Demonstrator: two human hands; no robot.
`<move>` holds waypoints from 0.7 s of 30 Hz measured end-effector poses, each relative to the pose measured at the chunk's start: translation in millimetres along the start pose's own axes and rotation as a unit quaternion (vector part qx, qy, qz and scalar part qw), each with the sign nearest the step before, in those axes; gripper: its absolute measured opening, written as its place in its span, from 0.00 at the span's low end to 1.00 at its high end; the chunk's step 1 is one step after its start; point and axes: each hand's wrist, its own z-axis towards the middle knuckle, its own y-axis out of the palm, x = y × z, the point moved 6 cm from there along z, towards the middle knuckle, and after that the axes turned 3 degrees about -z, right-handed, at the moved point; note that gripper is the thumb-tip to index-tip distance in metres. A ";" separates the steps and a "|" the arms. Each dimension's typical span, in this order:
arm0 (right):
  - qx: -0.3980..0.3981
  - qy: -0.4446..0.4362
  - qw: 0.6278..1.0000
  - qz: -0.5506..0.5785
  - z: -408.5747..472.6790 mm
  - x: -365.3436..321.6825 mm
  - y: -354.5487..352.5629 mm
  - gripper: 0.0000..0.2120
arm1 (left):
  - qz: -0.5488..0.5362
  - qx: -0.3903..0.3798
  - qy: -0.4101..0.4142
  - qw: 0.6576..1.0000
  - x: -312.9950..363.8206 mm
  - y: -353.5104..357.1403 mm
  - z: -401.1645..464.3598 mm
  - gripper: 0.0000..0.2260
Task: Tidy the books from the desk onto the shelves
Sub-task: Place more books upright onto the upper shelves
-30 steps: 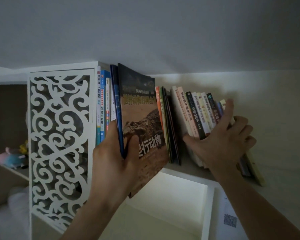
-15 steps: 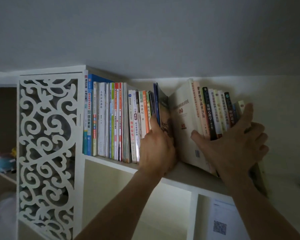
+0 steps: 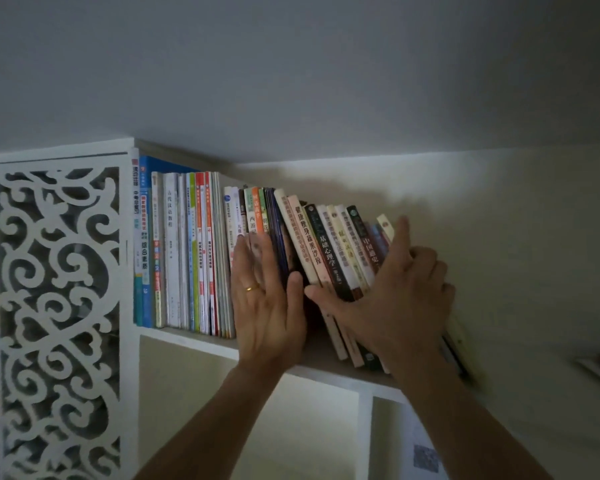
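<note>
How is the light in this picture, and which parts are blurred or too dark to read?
Head view: dim overall, with a brighter patch on the wall above the leaning books. The left hand fingertips and the far right edge are motion-blurred. Large spine titles are readable, small print is not. The paper with a QR code is soft. Wide-angle lens bends the carved white panel.
</note>
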 end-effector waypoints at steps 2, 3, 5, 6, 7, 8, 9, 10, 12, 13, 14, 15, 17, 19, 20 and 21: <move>-0.062 -0.009 0.995 0.073 3.9 20.4 -4.1 0.58 | -0.032 0.028 0.025 0.999 25.0 -15.8 2.6 0.28; -0.088 -0.016 0.989 0.118 6.5 33.1 -6.7 0.51 | -0.071 -0.001 0.029 0.997 41.8 -19.4 6.6 0.31; -0.133 -0.025 0.969 0.207 9.9 61.8 -11.2 0.32 | -0.101 -0.107 0.060 0.987 74.5 -14.2 11.8 0.41; -0.159 -0.028 0.959 0.234 10.9 76.4 -11.1 0.26 | -0.079 -0.148 0.087 0.982 85.7 -7.8 12.7 0.45; -0.183 -0.035 0.952 0.243 11.3 90.3 -8.4 0.24 | -0.054 -0.174 0.114 0.977 92.9 -1.0 12.5 0.47; -0.208 -0.038 0.948 0.238 10.2 102.8 -4.8 0.23 | -0.036 -0.190 0.131 0.972 99.0 4.5 11.8 0.48; -0.235 -0.034 0.944 0.230 7.9 111.4 -0.7 0.23 | -0.026 -0.200 0.140 0.970 100.5 11.6 10.7 0.48; -0.262 -0.025 0.938 0.226 4.5 117.8 4.4 0.23 | -0.019 -0.205 0.143 0.968 102.2 17.0 9.2 0.48; -0.293 -0.011 0.933 0.210 -4.2 124.0 13.7 0.20 | -0.012 -0.211 0.134 0.968 102.0 24.0 6.8 0.50; -0.283 -0.008 0.938 0.202 -6.9 124.4 15.1 0.18 | -0.012 -0.214 0.130 0.968 101.2 26.2 6.6 0.51; -0.257 -0.009 0.946 0.197 -7.9 122.7 14.4 0.16 | -0.012 -0.218 0.126 0.968 99.1 28.5 7.4 0.52; -0.225 -0.006 0.953 0.201 -8.0 119.0 14.0 0.15 | -0.013 -0.224 0.123 0.967 95.8 30.0 9.0 0.53; -0.165 0.015 0.959 0.230 -8.3 110.2 15.3 0.18 | -0.013 -0.225 0.123 0.966 88.3 31.2 14.1 0.55; -0.128 0.049 0.952 0.274 -7.8 101.0 19.2 0.21 | -0.008 -0.227 0.129 0.965 79.1 30.7 18.5 0.56; -0.122 0.062 0.947 0.290 -7.4 97.0 21.5 0.21 | -0.007 -0.228 0.134 0.964 75.8 30.1 19.9 0.56; -0.128 0.066 0.943 0.301 -8.0 91.8 23.9 0.20 | -0.004 -0.229 0.138 0.964 73.3 28.8 20.8 0.56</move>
